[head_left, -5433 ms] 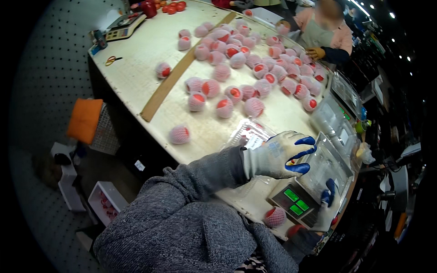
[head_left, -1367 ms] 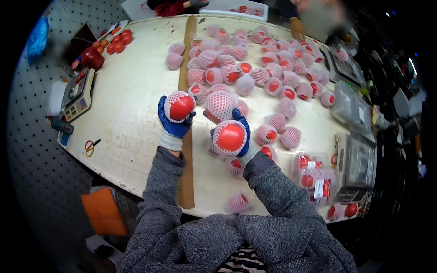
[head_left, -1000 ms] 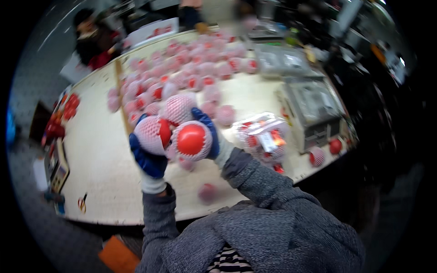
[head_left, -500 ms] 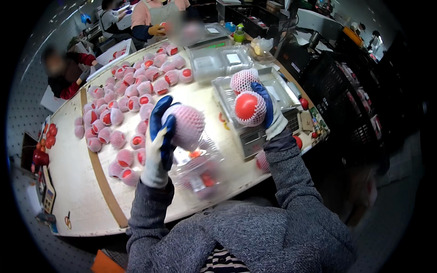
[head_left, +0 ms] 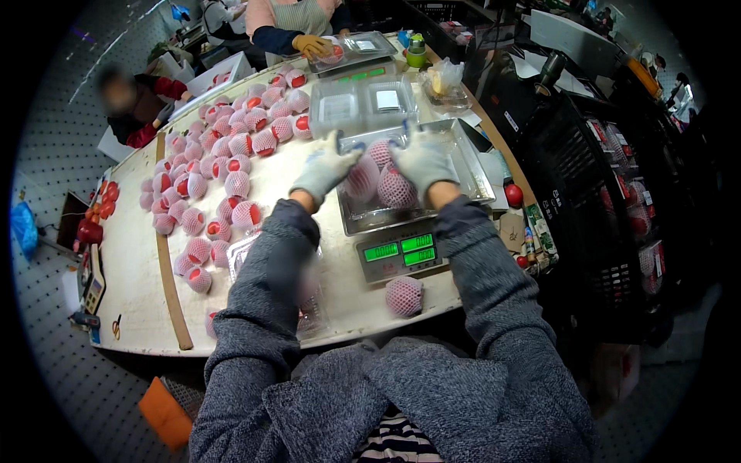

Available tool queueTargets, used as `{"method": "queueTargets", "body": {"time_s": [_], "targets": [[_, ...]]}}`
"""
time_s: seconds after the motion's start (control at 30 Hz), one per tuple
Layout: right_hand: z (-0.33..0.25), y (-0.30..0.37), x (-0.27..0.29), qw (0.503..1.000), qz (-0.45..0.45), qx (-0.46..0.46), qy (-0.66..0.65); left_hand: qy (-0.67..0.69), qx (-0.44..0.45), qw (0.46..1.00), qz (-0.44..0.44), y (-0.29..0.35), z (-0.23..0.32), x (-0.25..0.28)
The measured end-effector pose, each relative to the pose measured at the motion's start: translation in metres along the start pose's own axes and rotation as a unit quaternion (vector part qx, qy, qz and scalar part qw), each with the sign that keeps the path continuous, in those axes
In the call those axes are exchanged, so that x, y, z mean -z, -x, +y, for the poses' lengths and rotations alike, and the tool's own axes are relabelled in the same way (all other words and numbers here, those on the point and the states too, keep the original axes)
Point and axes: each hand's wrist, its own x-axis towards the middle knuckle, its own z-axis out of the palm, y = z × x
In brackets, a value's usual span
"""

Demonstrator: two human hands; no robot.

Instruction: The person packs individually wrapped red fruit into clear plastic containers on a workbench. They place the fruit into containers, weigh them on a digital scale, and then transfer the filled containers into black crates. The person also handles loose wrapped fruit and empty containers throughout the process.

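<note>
Three red round fruits in pink-white foam nets [head_left: 397,188] sit together in the shallow clear tray on the scale [head_left: 370,271]. My left hand [head_left: 328,166], in a white glove with dark blue fingertips, is at the tray's left side beside the fruits. On their right is my right hand [head_left: 423,160], gloved alike. Thumbs and forefingers stand apart on both hands, slightly blurred; whether they touch the tray or the fruits I cannot tell. One more netted fruit [head_left: 404,296] lies before the scale, whose green displays are lit.
Several netted fruits [head_left: 238,143] cover the table's left half. Clear plastic trays [head_left: 336,108] lie beyond the scale. A packed clear box [head_left: 312,312] is partly under my left forearm. Black crates [head_left: 567,201] stand at right. Across the table, a co-worker's yellow-gloved hand [head_left: 312,45] holds fruit.
Both hands have let go of the netted fruits they held. My left hand has moved right to the tray. The scale's displays now show, and the fruits sit closer together.
</note>
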Motion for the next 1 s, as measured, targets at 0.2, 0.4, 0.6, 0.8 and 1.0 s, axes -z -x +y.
{"method": "queueTargets", "body": {"time_s": [0.2,0.4,0.6,0.8,1.0], "targets": [[0.072,0.021,0.033,0.976,-0.028,-0.091,-0.197,0.122,0.044,0.988,-0.087,0.022,-0.014,0.048],[0.079,0.039,-0.020,0.933,-0.058,-0.103,-0.340,-0.083,-0.129,0.974,-0.168,0.021,-0.009,0.035],[0.009,0.061,-0.017,0.996,-0.060,-0.071,0.000,-0.158,-0.101,0.960,-0.206,0.008,0.001,-0.006],[0.043,0.048,-0.016,0.983,-0.096,-0.066,-0.141,-0.226,-0.187,0.954,-0.068,0.015,-0.003,-0.019],[0.087,0.061,0.006,0.817,-0.122,-0.169,-0.538,-0.254,-0.188,0.944,-0.094,0.029,0.008,-0.013]]}}
